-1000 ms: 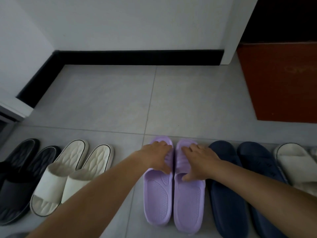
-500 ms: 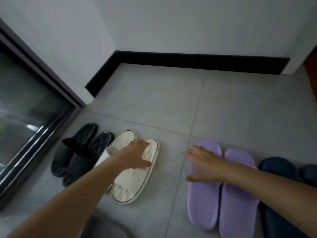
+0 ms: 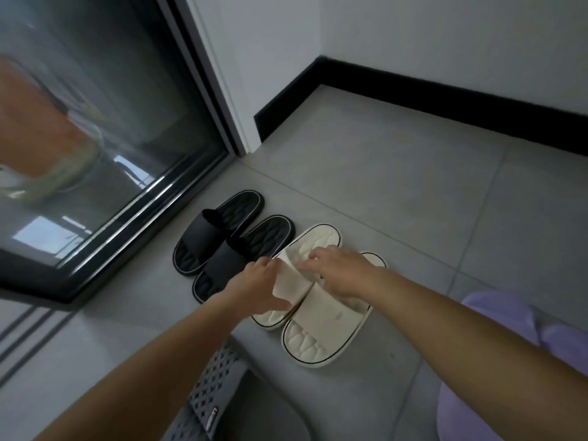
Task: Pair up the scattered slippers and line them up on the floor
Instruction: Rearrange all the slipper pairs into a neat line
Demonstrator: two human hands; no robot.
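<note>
Two cream slippers lie side by side on the grey tile floor, the left cream slipper [image 3: 319, 240] and the right cream slipper [image 3: 318, 342]. My left hand [image 3: 259, 288] grips the strap of the left one from its outer side, thumb below and fingers on top. My right hand [image 3: 342, 273] rests flat over the right slipper's strap, its fingertips reaching the left slipper's strap. A black pair [image 3: 222, 232] sits just left of the cream pair, close to the door. A purple pair [image 3: 496, 308] shows at the right edge, partly behind my right forearm.
A glass sliding door [image 3: 105, 128] with a dark frame stands at the left. A black baseboard [image 3: 445, 106] runs along the white wall behind. A grey perforated slipper [image 3: 219, 399] lies at the bottom under my left arm. Bare tiles stretch beyond the slippers.
My view has swung left. My right hand left the purple slippers and came onto the cream pair; my left hand moved from the right cream slipper to the left one's strap.
</note>
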